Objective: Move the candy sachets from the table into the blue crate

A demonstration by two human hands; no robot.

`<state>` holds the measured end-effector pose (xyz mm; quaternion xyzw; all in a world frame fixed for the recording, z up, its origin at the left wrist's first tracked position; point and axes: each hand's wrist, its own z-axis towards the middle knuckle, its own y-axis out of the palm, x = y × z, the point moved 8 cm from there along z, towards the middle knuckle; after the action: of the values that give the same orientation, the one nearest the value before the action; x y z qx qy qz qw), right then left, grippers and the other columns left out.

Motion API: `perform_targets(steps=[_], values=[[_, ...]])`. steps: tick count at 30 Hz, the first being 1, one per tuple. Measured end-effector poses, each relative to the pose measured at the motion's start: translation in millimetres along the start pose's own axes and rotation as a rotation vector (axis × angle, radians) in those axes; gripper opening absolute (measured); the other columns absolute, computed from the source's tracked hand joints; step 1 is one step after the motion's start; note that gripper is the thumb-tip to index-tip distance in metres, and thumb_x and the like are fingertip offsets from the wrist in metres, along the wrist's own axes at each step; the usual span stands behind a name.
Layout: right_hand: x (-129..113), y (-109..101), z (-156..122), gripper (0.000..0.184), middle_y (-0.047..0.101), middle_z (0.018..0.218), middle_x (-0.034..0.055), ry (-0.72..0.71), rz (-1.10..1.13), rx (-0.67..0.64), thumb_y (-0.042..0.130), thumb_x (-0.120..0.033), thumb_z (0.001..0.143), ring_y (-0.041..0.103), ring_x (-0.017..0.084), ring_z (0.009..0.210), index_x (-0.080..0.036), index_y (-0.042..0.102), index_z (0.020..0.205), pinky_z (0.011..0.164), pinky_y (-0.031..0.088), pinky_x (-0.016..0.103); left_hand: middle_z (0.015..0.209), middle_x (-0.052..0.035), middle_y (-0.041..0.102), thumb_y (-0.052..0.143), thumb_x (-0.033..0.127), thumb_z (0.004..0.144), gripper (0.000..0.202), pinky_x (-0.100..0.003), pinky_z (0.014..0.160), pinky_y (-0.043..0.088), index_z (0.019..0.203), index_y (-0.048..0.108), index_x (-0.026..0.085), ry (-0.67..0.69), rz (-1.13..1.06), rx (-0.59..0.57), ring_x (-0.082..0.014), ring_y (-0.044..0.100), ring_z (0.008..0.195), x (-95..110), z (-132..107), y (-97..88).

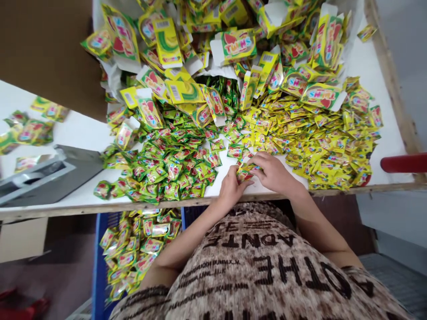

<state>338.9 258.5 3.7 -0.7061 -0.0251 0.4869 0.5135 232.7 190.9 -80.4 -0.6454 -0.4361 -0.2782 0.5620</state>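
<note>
My left hand (230,186) and my right hand (273,171) meet at the front edge of the white table (373,66). Both are closed around a small stack of candy sachets (247,171) held between them. To the left of my hands lies a heap of green sachets (173,166). A heap of yellow sachets (320,133) spreads to the right. Behind both heaps, flat and part-folded yellow-green cartons (238,43) are piled up.
A blue crate (96,258) with several filled packs stands under the table at the left. A grey machine (46,175) sits at the table's left end, with loose sachets (26,129) beyond it. A red bar (403,163) juts in at the right edge.
</note>
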Motion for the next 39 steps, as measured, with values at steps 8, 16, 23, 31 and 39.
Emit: perform_targets(steps=[8, 16, 23, 31, 39], values=[[-11, 10, -9, 0.028, 0.061, 0.095, 0.0057, -0.027, 0.144, 0.003, 0.048, -0.006, 0.081, 0.054, 0.023, 0.094, -0.022, 0.057, 0.101, 0.082, 0.045, 0.036, 0.069, 0.0043, 0.046, 0.074, 0.036, 0.073, 0.033, -0.024, 0.059, 0.033, 0.088, 0.05, 0.019, -0.022, -0.257, -0.071, -0.0132, 0.042, 0.065, -3, -4, -0.4], [-19, 14, -3, 0.018, 0.057, 0.096, 0.0098, 0.016, -0.092, -0.115, 0.052, -0.01, 0.082, 0.051, 0.025, 0.096, -0.018, 0.058, 0.096, 0.081, 0.044, 0.037, 0.075, 0.0009, 0.051, 0.068, 0.044, 0.079, 0.031, -0.025, 0.066, 0.038, 0.087, 0.056, 0.017, 0.03, -0.52, -0.174, -0.0146, 0.046, 0.072, 3, -9, 2.9], [-25, 20, 4, 0.019, 0.055, 0.092, 0.0094, 0.042, -0.154, -0.203, 0.053, -0.008, 0.078, 0.05, 0.025, 0.092, -0.017, 0.059, 0.093, 0.079, 0.044, 0.037, 0.081, -0.0019, 0.058, 0.062, 0.055, 0.081, 0.039, -0.027, 0.071, 0.042, 0.092, 0.06, 0.017, 0.014, -0.574, -0.181, -0.0173, 0.051, 0.077, 1, -12, 4.2], [-29, 12, 4, 0.027, 0.061, 0.099, 0.0082, 0.027, 0.032, -0.151, 0.052, -0.01, 0.084, 0.056, 0.023, 0.092, -0.019, 0.058, 0.109, 0.079, 0.045, 0.036, 0.086, -0.0024, 0.061, 0.068, 0.05, 0.079, 0.038, -0.028, 0.078, 0.045, 0.094, 0.06, 0.017, -0.018, -0.687, -0.163, -0.0177, 0.055, 0.083, -4, -9, 2.2], [-17, 24, 0, 0.011, 0.062, 0.112, 0.0106, -0.106, 0.038, -0.049, 0.065, -0.024, 0.086, 0.049, 0.027, 0.109, -0.02, 0.073, 0.08, 0.095, 0.043, 0.047, 0.088, -0.0026, 0.064, 0.067, 0.051, 0.078, 0.038, -0.029, 0.083, 0.045, 0.093, 0.063, 0.016, 0.017, -0.616, -0.156, -0.0181, 0.056, 0.086, -4, -6, 0.5]])
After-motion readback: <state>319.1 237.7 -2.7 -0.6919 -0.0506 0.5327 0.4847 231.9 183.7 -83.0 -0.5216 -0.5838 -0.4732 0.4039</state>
